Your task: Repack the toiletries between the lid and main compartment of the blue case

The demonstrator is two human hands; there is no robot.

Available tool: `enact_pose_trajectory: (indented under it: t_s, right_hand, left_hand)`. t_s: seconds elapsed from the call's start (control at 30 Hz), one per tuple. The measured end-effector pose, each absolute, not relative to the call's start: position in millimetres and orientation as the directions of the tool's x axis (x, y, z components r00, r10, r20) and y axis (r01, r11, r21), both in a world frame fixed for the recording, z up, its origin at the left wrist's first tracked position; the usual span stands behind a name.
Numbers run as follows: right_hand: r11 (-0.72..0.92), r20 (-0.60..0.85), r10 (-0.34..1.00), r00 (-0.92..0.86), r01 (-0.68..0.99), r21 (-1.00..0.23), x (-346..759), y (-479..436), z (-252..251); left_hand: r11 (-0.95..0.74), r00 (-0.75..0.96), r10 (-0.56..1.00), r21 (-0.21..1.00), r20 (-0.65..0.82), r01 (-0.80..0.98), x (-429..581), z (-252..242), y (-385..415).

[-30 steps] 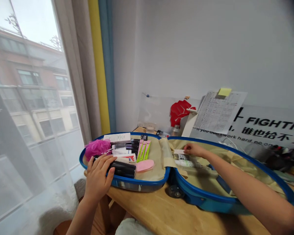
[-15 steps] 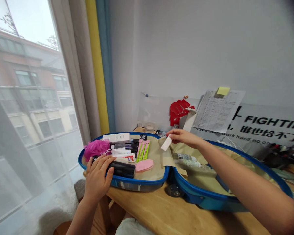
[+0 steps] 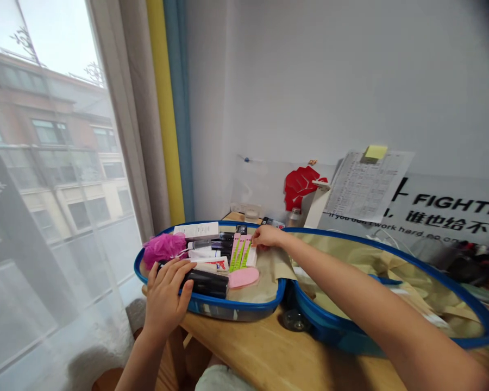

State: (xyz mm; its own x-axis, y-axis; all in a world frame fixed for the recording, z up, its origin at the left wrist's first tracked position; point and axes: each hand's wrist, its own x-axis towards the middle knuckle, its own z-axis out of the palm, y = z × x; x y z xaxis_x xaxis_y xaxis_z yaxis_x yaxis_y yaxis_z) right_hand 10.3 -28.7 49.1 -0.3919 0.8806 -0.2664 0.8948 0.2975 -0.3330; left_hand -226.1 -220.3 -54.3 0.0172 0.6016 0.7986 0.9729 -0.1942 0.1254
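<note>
A blue suitcase lies spread wide on the table, with toiletries in its left half. My right hand pinches a small white box by its far end, beside several pink and green packets. My left hand rests with fingers outstretched at the near left rim, over one end of a black cylinder. Close by lie a pink hairbrush-like paddle, a toothpaste box, dark tubes, a long white box and a purple bath puff.
The suitcase's right half holds items partly covered by my right forearm. A wooden table supports it. Behind stand a clear bottle and a poster with clipped papers. Curtains hang at left.
My right hand has moved left and down with the small white box, from above the hinge to beside the pink and green packets. My left hand stays in place.
</note>
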Motion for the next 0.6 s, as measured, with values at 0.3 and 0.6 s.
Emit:
enact_pose_trajectory:
  t_s: [0.3, 0.6]
  right_hand:
    - [0.418, 0.019, 0.908, -0.418, 0.904, -0.093, 97, -21, 90]
    - [0.444, -0.19, 0.887, -0.422, 0.891, 0.094, 189, -26, 24]
  left_hand:
    - [-0.191, 0.004, 0.605, 0.14, 0.796, 0.972, -224, -53, -220]
    - [-0.199, 0.027, 0.578, 0.108, 0.816, 0.974, -226, -55, -218]
